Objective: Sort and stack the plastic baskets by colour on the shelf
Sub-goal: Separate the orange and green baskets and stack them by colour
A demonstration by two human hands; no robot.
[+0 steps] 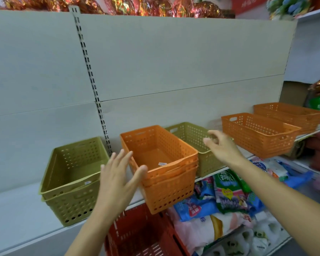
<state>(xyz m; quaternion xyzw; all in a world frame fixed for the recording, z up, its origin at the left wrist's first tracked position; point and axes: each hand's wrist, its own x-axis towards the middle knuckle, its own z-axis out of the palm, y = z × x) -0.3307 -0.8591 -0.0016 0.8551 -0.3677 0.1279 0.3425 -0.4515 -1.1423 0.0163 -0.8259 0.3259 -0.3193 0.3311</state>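
Fingers (127, 157) of the left hand (116, 180) are spread wide and released, the thumb just touching or nearly touching the near left corner of the orange stack (164, 169); whether it truly presses the rim I cannot tell. Over on the other side, the right hand (223, 146) hangs above the single green basket (192, 137) with its fingers loosely curled and empty, gripping nothing.

From the head view, the sorting looks partly done. At the left of the shelf (22, 215) sits a green stack (72, 180) of what appear to be two nested baskets. Beside it the orange stack shows about three rims nested together, its front end jutting past the shelf edge. Still loose are the single green basket behind the orange stack and two separate orange baskets, one nearer (259, 133) and one farther (288, 115), toward the right. By my judgement the green one belongs on the green stack and the two orange ones on the orange stack, so roughly half remains.

All the baskets are rectangular, thin moulded plastic with smooth rolled rims, slotted handles at the ends and walls perforated in rows of small holes. They taper slightly, which lets them nest. A small white label lies on the floor of the top orange basket.
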